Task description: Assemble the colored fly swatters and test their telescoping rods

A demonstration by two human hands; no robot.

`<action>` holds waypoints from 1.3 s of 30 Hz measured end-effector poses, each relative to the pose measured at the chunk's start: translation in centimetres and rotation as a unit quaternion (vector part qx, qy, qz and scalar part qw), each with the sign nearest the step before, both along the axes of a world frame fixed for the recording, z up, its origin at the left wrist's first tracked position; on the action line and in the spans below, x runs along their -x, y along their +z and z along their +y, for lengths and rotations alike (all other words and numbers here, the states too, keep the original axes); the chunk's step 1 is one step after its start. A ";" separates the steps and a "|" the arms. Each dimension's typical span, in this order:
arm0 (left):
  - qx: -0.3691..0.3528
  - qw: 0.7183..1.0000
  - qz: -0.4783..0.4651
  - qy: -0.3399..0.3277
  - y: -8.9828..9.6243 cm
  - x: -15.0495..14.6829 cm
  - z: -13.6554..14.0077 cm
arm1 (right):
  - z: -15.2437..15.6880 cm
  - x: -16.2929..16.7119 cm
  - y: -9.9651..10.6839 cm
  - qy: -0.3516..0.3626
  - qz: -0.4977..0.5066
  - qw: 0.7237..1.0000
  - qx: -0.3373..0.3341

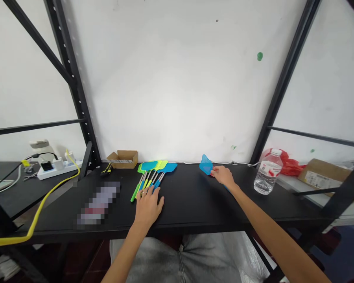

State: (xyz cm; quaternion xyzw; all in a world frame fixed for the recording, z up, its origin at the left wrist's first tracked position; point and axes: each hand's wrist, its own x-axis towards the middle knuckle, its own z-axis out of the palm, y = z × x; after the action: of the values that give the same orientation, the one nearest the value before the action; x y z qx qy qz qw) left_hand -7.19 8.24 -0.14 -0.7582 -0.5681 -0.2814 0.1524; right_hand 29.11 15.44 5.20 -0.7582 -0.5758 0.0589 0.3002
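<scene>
A fanned bunch of fly swatters in green, yellow and blue lies on the black table, heads toward the wall and handles toward me. Over the handle ends rests my left hand, with a ring on one finger. Its fingers are spread and touch the handles without wrapping round them. Farther right, a single blue fly swatter is pinched near its head by my right hand. That swatter's head tilts up off the table. Most of its shaft is hidden behind my hand and wrist.
A water bottle stands at the right edge. An open cardboard box sits by the wall at left, near a small black-and-yellow item. A yellow cable crosses the left side. Black metal posts frame the table.
</scene>
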 end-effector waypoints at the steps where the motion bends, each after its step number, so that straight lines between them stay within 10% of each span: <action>1: -0.003 1.000 0.007 0.004 -0.1 0.0 0.0 | 0.0 0.2 -0.3 -0.012 -0.028 0.999 0.015; 16: 0.051 0.997 0.019 0.059 0.8 -0.5 -0.1 | -1.2 3.4 -2.1 -0.016 -0.195 0.980 0.020; 23: 0.048 0.996 0.026 0.068 0.8 -0.6 -0.3 | -1.6 9.3 -2.2 0.142 0.036 0.988 -0.056; 28: 0.022 0.997 -0.038 0.058 1.0 -0.9 -0.4 | 0.4 14.3 -4.5 0.260 0.333 0.905 -0.048; 39: 0.079 0.948 -0.251 -0.179 0.5 -5.0 -1.8 | 1.6 14.2 -4.0 0.208 0.670 0.713 -0.002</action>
State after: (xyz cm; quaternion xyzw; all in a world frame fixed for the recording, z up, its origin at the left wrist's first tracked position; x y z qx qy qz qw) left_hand -2.17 6.45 0.35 -0.7616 -0.4638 -0.4394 -0.1086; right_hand 14.92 16.99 1.15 -0.3807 -0.3673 0.6111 0.5888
